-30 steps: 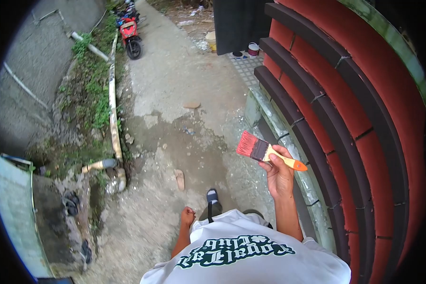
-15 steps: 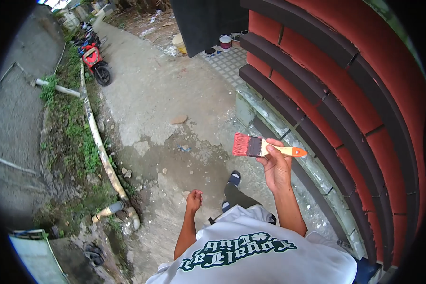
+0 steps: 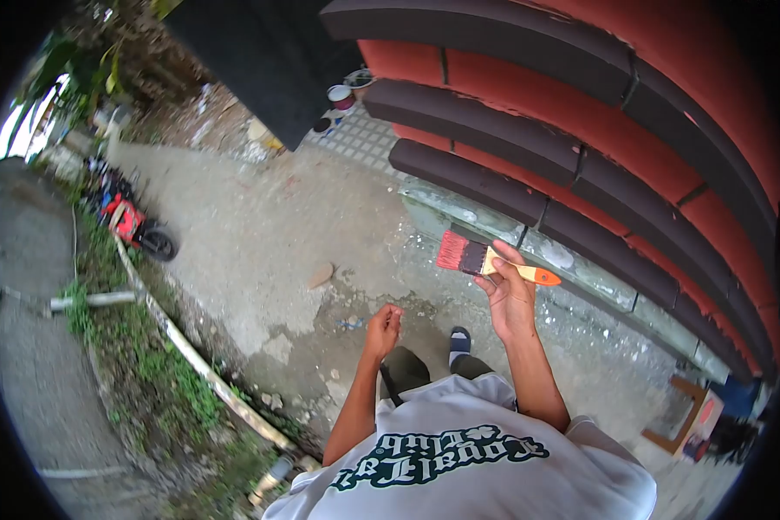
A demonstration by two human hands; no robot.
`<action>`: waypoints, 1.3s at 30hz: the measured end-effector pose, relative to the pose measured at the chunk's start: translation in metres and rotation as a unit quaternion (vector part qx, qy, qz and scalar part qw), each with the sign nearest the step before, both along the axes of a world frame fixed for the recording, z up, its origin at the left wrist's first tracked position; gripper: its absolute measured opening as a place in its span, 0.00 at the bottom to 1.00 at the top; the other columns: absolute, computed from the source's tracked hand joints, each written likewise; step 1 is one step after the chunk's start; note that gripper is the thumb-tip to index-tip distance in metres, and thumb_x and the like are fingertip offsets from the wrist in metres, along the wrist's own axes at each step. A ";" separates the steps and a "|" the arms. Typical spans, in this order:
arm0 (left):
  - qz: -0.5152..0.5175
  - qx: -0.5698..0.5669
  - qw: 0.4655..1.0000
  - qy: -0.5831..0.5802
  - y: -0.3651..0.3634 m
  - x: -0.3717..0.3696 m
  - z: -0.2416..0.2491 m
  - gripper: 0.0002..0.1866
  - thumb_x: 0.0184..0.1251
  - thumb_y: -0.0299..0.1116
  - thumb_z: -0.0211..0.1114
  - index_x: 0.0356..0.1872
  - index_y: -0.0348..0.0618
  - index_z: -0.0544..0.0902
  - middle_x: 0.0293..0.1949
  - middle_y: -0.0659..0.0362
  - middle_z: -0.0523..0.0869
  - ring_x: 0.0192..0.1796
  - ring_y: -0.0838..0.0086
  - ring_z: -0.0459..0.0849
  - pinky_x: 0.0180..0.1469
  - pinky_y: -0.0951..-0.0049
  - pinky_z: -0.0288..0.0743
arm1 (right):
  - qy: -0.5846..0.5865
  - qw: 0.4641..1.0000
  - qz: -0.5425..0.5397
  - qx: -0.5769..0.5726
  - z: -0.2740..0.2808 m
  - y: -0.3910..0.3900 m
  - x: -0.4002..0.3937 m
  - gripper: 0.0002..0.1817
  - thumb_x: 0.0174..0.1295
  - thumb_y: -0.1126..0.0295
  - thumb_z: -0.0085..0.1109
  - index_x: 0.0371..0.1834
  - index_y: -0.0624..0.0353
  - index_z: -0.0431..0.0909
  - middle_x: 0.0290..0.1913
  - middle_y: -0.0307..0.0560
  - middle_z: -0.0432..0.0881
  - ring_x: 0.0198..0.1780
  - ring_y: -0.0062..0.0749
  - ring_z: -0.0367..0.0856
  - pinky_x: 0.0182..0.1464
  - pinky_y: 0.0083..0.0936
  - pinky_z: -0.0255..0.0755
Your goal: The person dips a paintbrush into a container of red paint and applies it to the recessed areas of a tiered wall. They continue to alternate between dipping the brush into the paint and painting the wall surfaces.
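Note:
In the head view my right hand grips a paintbrush by its pale handle with an orange end, thumb across the front. Its bristles are coated red and point left; the band between bristles and handle is dark. The brush is held in the air, in front of the low pale ledge of the wall and apart from it. My left hand hangs lower left with its fingers curled in, and nothing shows in it.
A red wall with dark raised bands curves along the right. Paint containers stand on tiles by a dark panel. A long pipe borders the concrete path at left. Farther up is a red motorbike. A wooden-framed object lies lower right.
My view has turned right, so the wall and path appear rotated. My left hand has come up and to the right. The paintbrush stays in my right hand, tilted slightly differently. My feet have shifted.

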State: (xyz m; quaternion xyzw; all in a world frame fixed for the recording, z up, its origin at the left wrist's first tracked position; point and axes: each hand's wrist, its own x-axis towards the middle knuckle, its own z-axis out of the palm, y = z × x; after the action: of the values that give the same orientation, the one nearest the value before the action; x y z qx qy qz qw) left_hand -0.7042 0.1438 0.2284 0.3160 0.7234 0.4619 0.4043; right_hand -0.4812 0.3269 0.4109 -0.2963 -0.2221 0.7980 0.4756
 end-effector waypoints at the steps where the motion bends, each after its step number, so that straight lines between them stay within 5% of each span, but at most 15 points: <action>1: -0.026 0.009 1.000 0.006 0.015 -0.006 0.005 0.13 0.85 0.41 0.59 0.47 0.41 0.83 0.27 0.65 0.79 0.29 0.82 0.77 0.31 0.75 0.72 | -0.002 1.000 -0.018 -0.008 -0.002 0.001 -0.002 0.18 0.73 0.73 0.62 0.63 0.65 0.79 0.55 0.49 0.85 0.52 0.30 0.88 0.49 0.29 0.91; 9: -0.236 0.044 0.971 -0.002 0.138 -0.078 -0.007 0.10 0.85 0.37 0.60 0.47 0.44 0.85 0.26 0.63 0.82 0.30 0.83 0.80 0.33 0.76 0.74 | -0.020 0.971 -0.236 -0.039 -0.034 -0.036 -0.009 0.23 0.73 0.73 0.61 0.71 0.63 0.75 0.58 0.49 0.84 0.56 0.30 0.87 0.57 0.30 0.88; 15: -0.333 0.153 0.916 0.165 0.235 -0.127 -0.012 0.09 0.81 0.36 0.63 0.46 0.42 0.86 0.34 0.54 0.88 0.33 0.72 0.86 0.38 0.69 0.79 | -0.057 0.906 -0.409 -0.091 -0.084 -0.080 -0.042 0.24 0.75 0.74 0.56 0.74 0.63 0.72 0.62 0.50 0.83 0.60 0.33 0.87 0.60 0.31 0.86; 19: -0.338 0.231 0.885 0.221 0.289 -0.148 -0.019 0.09 0.75 0.33 0.67 0.51 0.43 0.85 0.44 0.51 0.88 0.41 0.59 0.90 0.45 0.62 0.82 | -0.055 0.912 -0.392 -0.110 -0.116 -0.105 -0.063 0.28 0.76 0.71 0.57 0.78 0.61 0.68 0.66 0.49 0.82 0.61 0.32 0.86 0.62 0.27 0.87; 25: -0.331 0.193 0.867 0.318 0.323 -0.161 -0.021 0.14 0.71 0.31 0.69 0.55 0.44 0.82 0.52 0.48 0.85 0.54 0.51 0.86 0.57 0.54 0.80 | -0.039 0.916 -0.378 -0.125 -0.134 -0.096 -0.078 0.26 0.76 0.70 0.59 0.76 0.59 0.70 0.67 0.48 0.81 0.63 0.32 0.85 0.63 0.27 0.86; 35: -0.343 0.248 0.765 0.486 0.417 -0.178 -0.039 0.08 0.76 0.29 0.58 0.48 0.40 0.82 0.46 0.45 0.84 0.50 0.46 0.85 0.51 0.50 0.77 | -0.019 0.919 -0.393 -0.036 -0.200 -0.021 -0.083 0.24 0.73 0.74 0.63 0.71 0.62 0.73 0.62 0.52 0.83 0.60 0.34 0.86 0.62 0.31 0.86; 36: -0.314 0.292 0.765 0.480 0.433 -0.177 -0.045 0.09 0.75 0.33 0.60 0.41 0.39 0.83 0.38 0.45 0.85 0.45 0.45 0.86 0.46 0.49 0.76 | -0.040 0.917 -0.397 -0.018 -0.204 -0.011 -0.086 0.24 0.73 0.75 0.64 0.71 0.62 0.73 0.62 0.52 0.83 0.60 0.34 0.87 0.62 0.32 0.86; 39: -0.291 0.175 0.784 0.520 0.467 -0.178 -0.063 0.15 0.74 0.41 0.64 0.34 0.38 0.84 0.31 0.45 0.86 0.39 0.43 0.86 0.42 0.48 0.76 | -0.109 0.901 -0.418 0.048 -0.221 0.026 -0.091 0.27 0.71 0.74 0.69 0.71 0.63 0.74 0.60 0.52 0.85 0.59 0.32 0.86 0.63 0.32 0.83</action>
State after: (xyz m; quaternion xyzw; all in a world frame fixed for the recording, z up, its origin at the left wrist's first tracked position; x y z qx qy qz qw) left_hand -0.8825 0.6108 0.1656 0.7691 0.6046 0.2063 0.0200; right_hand -0.5724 0.3534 0.1901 -0.4236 -0.1659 0.4769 0.7520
